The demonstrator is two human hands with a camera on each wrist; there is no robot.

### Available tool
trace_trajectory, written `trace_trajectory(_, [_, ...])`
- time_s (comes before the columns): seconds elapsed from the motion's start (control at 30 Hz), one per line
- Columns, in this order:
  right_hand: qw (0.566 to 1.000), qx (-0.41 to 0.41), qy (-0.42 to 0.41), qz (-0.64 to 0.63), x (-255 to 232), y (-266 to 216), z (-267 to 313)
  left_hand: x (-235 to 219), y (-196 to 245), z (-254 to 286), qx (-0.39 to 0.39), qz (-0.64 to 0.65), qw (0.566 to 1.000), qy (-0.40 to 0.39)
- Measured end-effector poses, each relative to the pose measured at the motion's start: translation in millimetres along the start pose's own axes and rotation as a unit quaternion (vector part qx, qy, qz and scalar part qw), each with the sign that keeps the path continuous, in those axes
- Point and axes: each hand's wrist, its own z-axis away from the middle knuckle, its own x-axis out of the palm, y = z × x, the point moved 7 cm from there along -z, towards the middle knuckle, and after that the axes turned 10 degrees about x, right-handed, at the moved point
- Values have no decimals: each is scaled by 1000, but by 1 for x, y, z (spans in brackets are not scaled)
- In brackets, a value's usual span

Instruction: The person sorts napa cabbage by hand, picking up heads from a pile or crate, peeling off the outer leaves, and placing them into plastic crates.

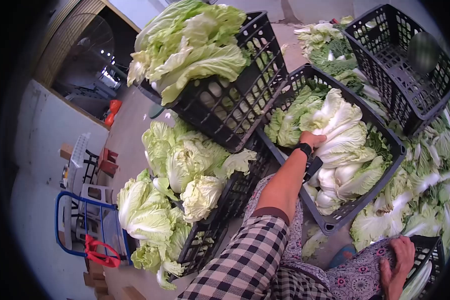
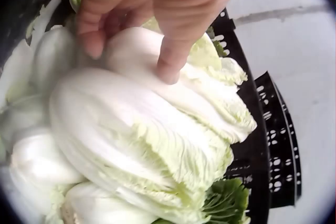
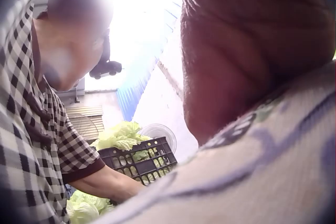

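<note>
In the head view the left hand [image 1: 312, 139] is on a pale cabbage [image 1: 341, 127] lying among others in a black crate [image 1: 328, 226]. Close up in the left wrist view, thumb and fingers of the left hand [image 2: 152, 19] pinch the white base of a cabbage [image 2: 137, 50]; another cabbage [image 2: 105, 108] lies beside it. The right hand [image 1: 397, 265] rests on the patterned cloth over the knee, holding nothing visible. The right wrist view shows part of the right hand [image 3: 247, 50] large and blurred against that cloth [image 3: 262, 145].
A tilted crate [image 1: 220, 107] heaped with cabbages stands behind left. More cabbages [image 1: 140, 210] fill a crate at the left. An empty-looking crate [image 1: 400, 75] stands at the back right, with loose leaves [image 1: 420, 185] over the floor. A blue-framed cart [image 1: 92, 202] is far left.
</note>
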Motion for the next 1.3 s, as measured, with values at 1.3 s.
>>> trace_trajectory(1.3, [990, -21, 71, -118, -27, -41, 27, -26, 249, 272, 578, -294, 760, -29])
